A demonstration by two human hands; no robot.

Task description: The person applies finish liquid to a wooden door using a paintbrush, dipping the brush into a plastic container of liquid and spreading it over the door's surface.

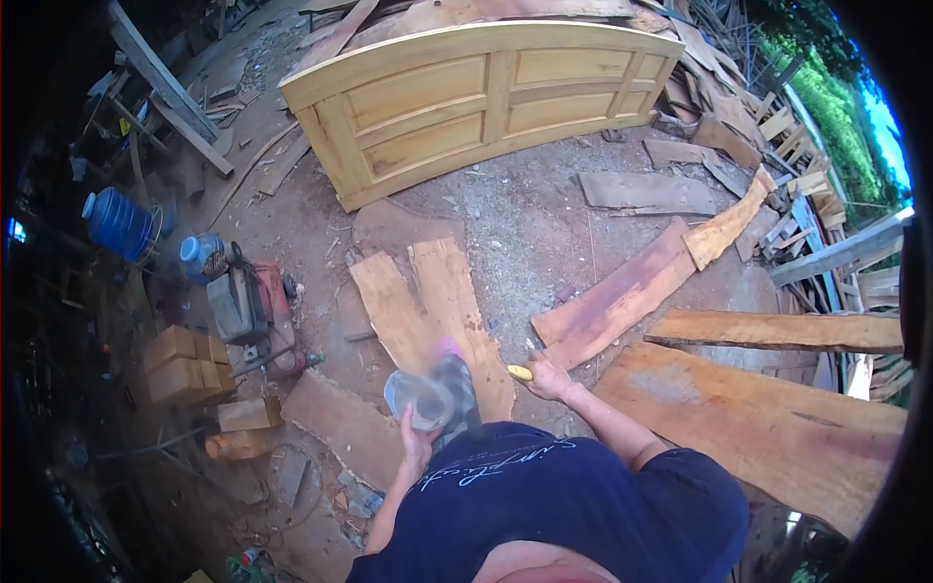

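Note:
My left hand is closed on a clear plastic container, held in front of my body above the boards on the ground. To the right, my right hand is closed round a brush with a yellow handle. The brush's far end is small and hard to make out. Under and ahead of the container lie two light brown boards. A yellowish panelled wooden door stands on its long edge farther forward.
Reddish planks and a wide slab lie at the right. At the left are a red machine, blue water jugs and wooden blocks. Scrap wood is piled behind the door.

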